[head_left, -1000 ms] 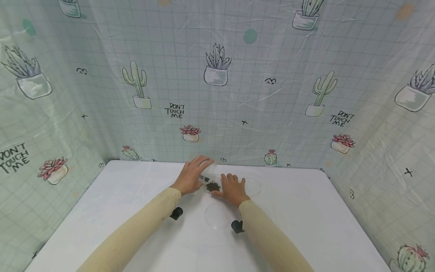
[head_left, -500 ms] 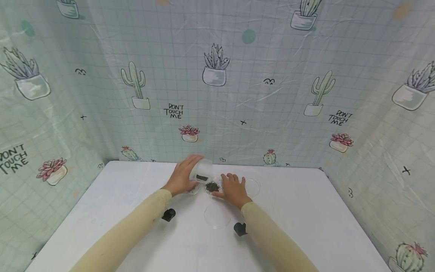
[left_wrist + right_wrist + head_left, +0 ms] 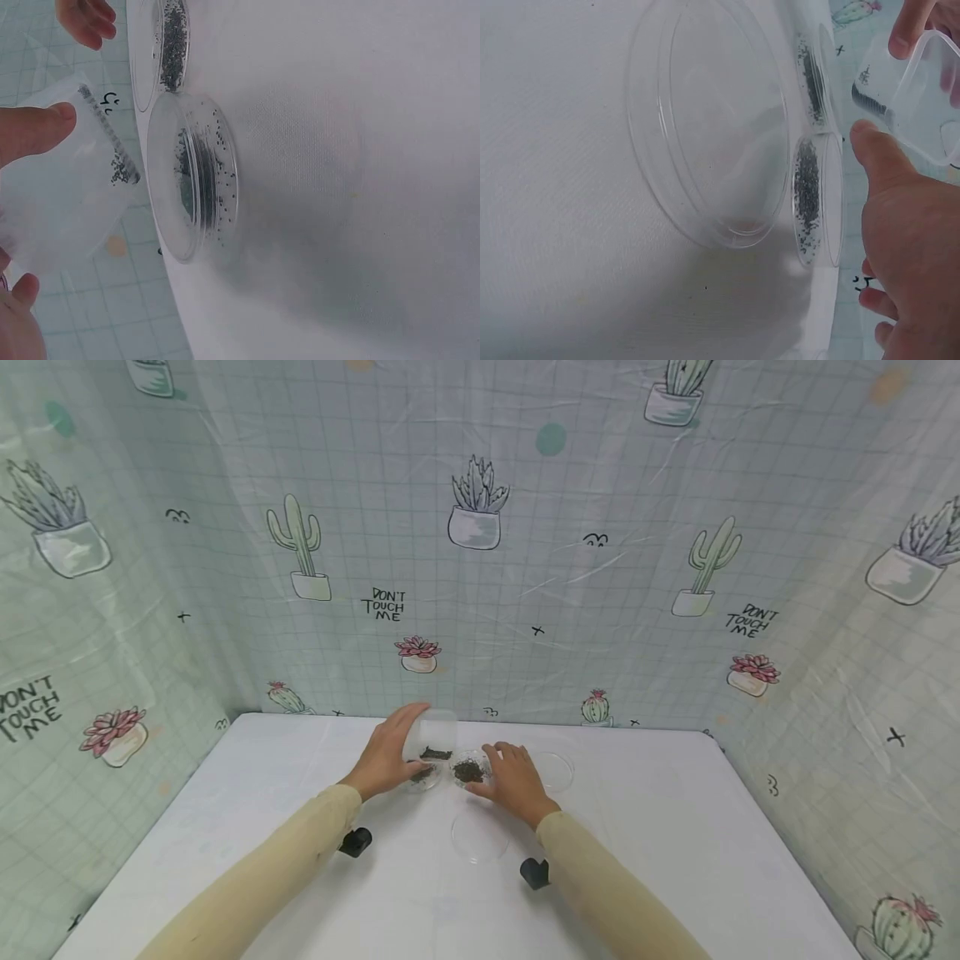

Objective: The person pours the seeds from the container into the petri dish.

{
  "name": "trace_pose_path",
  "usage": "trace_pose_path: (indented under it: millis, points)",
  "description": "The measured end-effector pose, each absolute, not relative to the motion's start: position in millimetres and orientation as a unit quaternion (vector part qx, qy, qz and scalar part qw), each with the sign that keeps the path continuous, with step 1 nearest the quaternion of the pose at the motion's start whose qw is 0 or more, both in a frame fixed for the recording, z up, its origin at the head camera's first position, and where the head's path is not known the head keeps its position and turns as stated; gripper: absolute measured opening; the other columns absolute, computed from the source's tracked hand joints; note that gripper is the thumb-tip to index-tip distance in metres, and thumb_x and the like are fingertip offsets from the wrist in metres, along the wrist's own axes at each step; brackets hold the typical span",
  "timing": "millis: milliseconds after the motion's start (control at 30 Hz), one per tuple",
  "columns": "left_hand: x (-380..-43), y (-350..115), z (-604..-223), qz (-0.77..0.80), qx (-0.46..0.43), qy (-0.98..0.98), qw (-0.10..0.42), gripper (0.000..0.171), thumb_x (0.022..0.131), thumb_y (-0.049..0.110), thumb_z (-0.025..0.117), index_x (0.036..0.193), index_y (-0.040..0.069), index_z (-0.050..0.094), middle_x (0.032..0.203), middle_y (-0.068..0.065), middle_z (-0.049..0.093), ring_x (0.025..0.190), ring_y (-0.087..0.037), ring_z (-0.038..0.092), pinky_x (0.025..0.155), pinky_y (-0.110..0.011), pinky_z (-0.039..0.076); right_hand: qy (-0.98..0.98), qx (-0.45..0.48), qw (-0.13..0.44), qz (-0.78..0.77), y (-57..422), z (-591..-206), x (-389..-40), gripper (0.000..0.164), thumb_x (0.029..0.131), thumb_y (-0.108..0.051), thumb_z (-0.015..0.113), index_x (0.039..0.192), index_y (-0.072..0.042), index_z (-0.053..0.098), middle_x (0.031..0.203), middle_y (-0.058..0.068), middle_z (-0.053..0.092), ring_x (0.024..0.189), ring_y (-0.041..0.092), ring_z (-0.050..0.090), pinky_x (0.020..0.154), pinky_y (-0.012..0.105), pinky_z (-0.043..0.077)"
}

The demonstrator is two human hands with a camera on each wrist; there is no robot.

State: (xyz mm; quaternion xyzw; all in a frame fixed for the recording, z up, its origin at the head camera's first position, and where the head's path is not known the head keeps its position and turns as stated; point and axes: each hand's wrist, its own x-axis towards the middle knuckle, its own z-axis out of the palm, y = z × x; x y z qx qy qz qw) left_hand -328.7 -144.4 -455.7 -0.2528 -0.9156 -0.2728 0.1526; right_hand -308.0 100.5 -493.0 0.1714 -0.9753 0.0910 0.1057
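Note:
My left hand (image 3: pixel 386 756) grips a clear square plastic container (image 3: pixel 437 731) between thumb and fingers, tilted on its side. Dark granules (image 3: pixel 118 166) have gathered along its lower edge. Below it stands a round clear petri dish (image 3: pixel 229 176) with dark granules in it. A second petri dish (image 3: pixel 455 779), also holding dark granules, is just to the right. Beside that one hovers my right hand (image 3: pixel 517 783), its thumb and fingers spread about the dish; in the wrist views it appears apart from the rim.
A clear round lid (image 3: pixel 712 127) lies on the white tabletop nearer to me. Another clear round lid (image 3: pixel 572 774) lies right of my right hand. A cactus-print curtain (image 3: pixel 480 593) rises behind the table's far edge.
My left hand has moved left with the tilted container, from beside the right-hand dish to above the left one. My right hand has stayed nearly in place.

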Motion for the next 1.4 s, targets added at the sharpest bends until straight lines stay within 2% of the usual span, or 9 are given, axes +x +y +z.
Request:
trace_pose_path:
  millis: [100, 333, 533, 667, 833, 967, 1233, 1400]
  points:
    - [-327.8, -147.8, -457.3, -0.274, -0.243, -0.918, 0.151, 0.099, 0.070, 0.015, 0.086, 0.151, 0.019, 0.029, 0.152, -0.005, 0.036, 0.140, -0.027, 0.036, 0.111, -0.055, 0.034, -0.973, 0.177, 0.108, 0.102, 101.1, -492.3, -305.9, 0.075, 0.083, -0.060, 0.064, 0.137, -0.010, 0.049, 0.132, 0.014, 0.055, 0.125, 0.031, 0.052, 0.110, 0.046, 0.040]
    - [-322.6, -154.4, -457.7, -0.287, -0.240, -0.917, 0.142, 0.101, 0.071, 0.018, 0.087, 0.152, 0.018, 0.027, 0.152, -0.006, 0.035, 0.140, -0.029, 0.036, 0.112, -0.057, 0.033, -0.969, 0.182, 0.104, 0.134, 102.1, -489.8, -301.8, 0.072, 0.084, -0.058, 0.064, 0.136, -0.012, 0.049, 0.134, 0.014, 0.054, 0.124, 0.032, 0.053, 0.103, 0.048, 0.046]
    - [-317.2, -161.5, -457.1, -0.295, -0.235, -0.915, 0.143, 0.103, 0.070, 0.021, 0.087, 0.153, 0.023, 0.026, 0.150, -0.007, 0.036, 0.138, -0.030, 0.038, 0.112, -0.057, 0.034, -0.964, 0.187, 0.094, 0.164, 103.4, -489.5, -297.9, 0.068, 0.085, -0.056, 0.065, 0.136, -0.013, 0.051, 0.132, 0.011, 0.055, 0.120, 0.028, 0.055, 0.101, 0.046, 0.048]
    - [-315.2, -168.2, -458.8, -0.297, -0.229, -0.916, 0.144, 0.101, 0.070, 0.025, 0.087, 0.152, 0.022, 0.027, 0.147, -0.008, 0.038, 0.135, -0.031, 0.040, 0.111, -0.056, 0.036, -0.961, 0.192, 0.099, 0.171, 103.9, -489.7, -294.7, 0.066, 0.085, -0.055, 0.066, 0.134, -0.012, 0.052, 0.128, 0.009, 0.057, 0.115, 0.026, 0.056, 0.097, 0.043, 0.050]
    - [-313.3, -175.9, -461.3, -0.302, -0.219, -0.917, 0.145, 0.098, 0.070, 0.028, 0.087, 0.149, 0.017, 0.030, 0.145, -0.009, 0.039, 0.133, -0.031, 0.041, 0.111, -0.055, 0.037, -0.957, 0.201, 0.089, 0.191, 103.5, -486.3, -290.1, 0.061, 0.085, -0.050, 0.068, 0.132, -0.012, 0.053, 0.128, 0.009, 0.057, 0.115, 0.025, 0.056, 0.097, 0.043, 0.051]
    - [-311.2, -180.7, -463.2, -0.306, -0.208, -0.918, 0.145, 0.098, 0.070, 0.030, 0.087, 0.148, 0.012, 0.030, 0.145, -0.011, 0.038, 0.132, -0.032, 0.042, 0.110, -0.056, 0.038, -0.956, 0.207, 0.078, 0.195, 102.1, -483.1, -286.3, 0.062, 0.085, -0.052, 0.067, 0.132, -0.013, 0.053, 0.129, 0.007, 0.057, 0.117, 0.025, 0.055, 0.099, 0.042, 0.050]
    - [-305.0, -191.2, -466.8, -0.323, -0.178, -0.921, 0.125, 0.098, 0.071, 0.033, 0.086, 0.148, 0.015, 0.027, 0.145, -0.012, 0.037, 0.130, -0.033, 0.043, 0.106, -0.059, 0.041, -0.960, 0.215, 0.062, 0.166, 97.3, -481.7, -279.4, 0.065, 0.084, -0.052, 0.068, 0.134, -0.015, 0.053, 0.130, 0.007, 0.056, 0.118, 0.024, 0.055, 0.102, 0.041, 0.050]
    - [-300.7, -198.6, -468.8, -0.329, -0.155, -0.925, 0.110, 0.098, 0.073, 0.035, 0.083, 0.148, 0.014, 0.024, 0.148, -0.013, 0.034, 0.134, -0.035, 0.040, 0.108, -0.061, 0.038, -0.959, 0.224, 0.050, 0.166, 97.5, -481.8, -274.8, 0.064, 0.083, -0.052, 0.069, 0.133, -0.016, 0.053, 0.127, 0.005, 0.057, 0.117, 0.023, 0.056, 0.101, 0.040, 0.050]
